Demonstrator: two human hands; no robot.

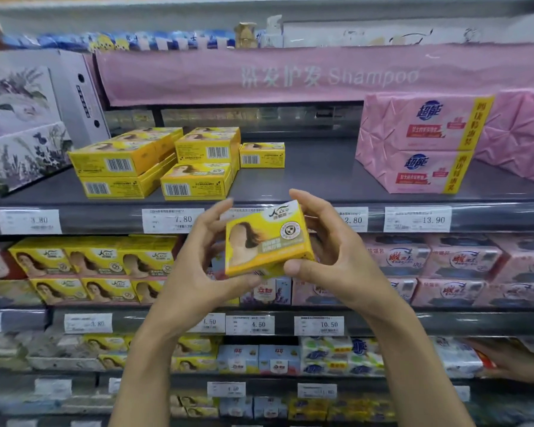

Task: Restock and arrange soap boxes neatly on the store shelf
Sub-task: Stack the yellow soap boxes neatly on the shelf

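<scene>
Soap box — left hand, right hand gripping edges — before shelf gap.

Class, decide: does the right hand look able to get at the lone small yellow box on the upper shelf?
Probably, once freed: the right hand and the left hand both grip the held box. Nothing stands before the lone box.

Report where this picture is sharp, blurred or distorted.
Head view: the yellow soap box gripped by the left hand and right hand is sharpest; the bottom shelves and left edge smear into blur; the shelf rail bows slightly from the wide-angle lens.
</scene>
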